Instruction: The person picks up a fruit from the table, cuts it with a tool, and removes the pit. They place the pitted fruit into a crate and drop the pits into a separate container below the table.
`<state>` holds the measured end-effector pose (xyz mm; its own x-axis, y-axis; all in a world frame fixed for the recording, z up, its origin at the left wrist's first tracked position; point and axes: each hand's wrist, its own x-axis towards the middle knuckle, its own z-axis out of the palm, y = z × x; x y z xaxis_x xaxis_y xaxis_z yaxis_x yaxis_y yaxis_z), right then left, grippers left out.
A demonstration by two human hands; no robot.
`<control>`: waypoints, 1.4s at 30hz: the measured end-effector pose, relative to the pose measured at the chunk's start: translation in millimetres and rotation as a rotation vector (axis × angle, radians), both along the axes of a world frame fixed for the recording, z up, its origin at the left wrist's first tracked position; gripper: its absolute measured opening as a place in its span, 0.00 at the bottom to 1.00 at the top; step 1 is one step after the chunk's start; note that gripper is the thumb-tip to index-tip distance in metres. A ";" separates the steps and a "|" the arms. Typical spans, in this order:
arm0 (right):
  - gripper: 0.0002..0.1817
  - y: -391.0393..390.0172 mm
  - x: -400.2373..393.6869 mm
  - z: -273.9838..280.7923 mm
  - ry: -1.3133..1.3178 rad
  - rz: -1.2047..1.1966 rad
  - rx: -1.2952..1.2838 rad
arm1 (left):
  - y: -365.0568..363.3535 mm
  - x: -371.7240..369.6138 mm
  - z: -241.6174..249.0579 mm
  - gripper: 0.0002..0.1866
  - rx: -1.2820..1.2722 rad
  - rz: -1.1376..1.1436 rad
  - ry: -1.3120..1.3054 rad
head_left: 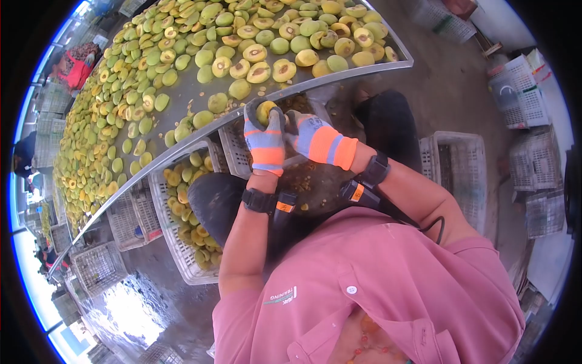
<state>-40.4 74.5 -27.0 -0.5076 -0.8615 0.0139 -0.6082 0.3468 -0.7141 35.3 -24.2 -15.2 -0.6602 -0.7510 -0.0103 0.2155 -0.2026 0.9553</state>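
My left hand (265, 142), in a grey, orange and blue glove, is closed around a yellow stone fruit (265, 113) just beyond the table's near edge. Close beside it is my right hand (318, 138), gloved alike. Its fingers are curled together near the fruit, and whatever they may hold is hidden. Beyond both hands, many green-yellow stone fruit halves (255, 53) lie on the metal-rimmed table (200, 91), some cut side up with brown centres.
A white crate (185, 258) of fruit stands by my left knee. Another crate (470, 176) is on my right. More crates (100, 267) stand under the table's left side, and stacked crates (533, 158) line the right wall. A person in red (77, 70) is at the far left.
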 end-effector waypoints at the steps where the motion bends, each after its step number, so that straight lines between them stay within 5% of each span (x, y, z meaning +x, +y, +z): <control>1: 0.21 -0.6 0.1 5.8 -0.001 0.003 0.006 | -0.7 -0.7 0.5 0.16 0.028 0.028 0.022; 7: 0.19 13.6 16.5 12.9 0.356 -0.147 -0.014 | -4.1 4.0 5.5 0.12 -0.171 0.061 0.039; 14: 0.19 7.7 10.7 25.3 0.117 -0.020 0.081 | -21.3 25.4 16.8 0.20 -0.038 -0.178 0.092; 22: 0.16 11.2 1.8 36.0 -0.044 0.073 0.102 | -21.6 26.4 -2.0 0.16 -0.372 -0.117 0.062; 24: 0.16 13.5 -9.2 0.5 0.083 0.230 0.094 | -21.7 27.2 -4.9 0.16 -0.416 -0.097 0.058; 31: 0.18 -1.8 4.6 26.8 -0.556 0.067 0.292 | -32.7 33.8 -17.5 0.15 -0.614 0.008 -0.053; 38: 0.18 -11.6 1.7 -0.9 -0.319 0.254 0.219 | -40.3 47.0 -8.2 0.13 -0.782 0.053 -0.142; 42: 0.14 -2.2 -15.8 4.5 -0.511 0.367 0.201 | -41.4 44.5 4.7 0.12 -0.624 -0.025 -0.212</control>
<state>-56.2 72.3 -22.5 -0.0799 -0.9405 -0.3302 -0.3137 0.3382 -0.8873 79.8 -65.6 -10.6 -0.7093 -0.6424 0.2902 0.0126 0.4001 0.9164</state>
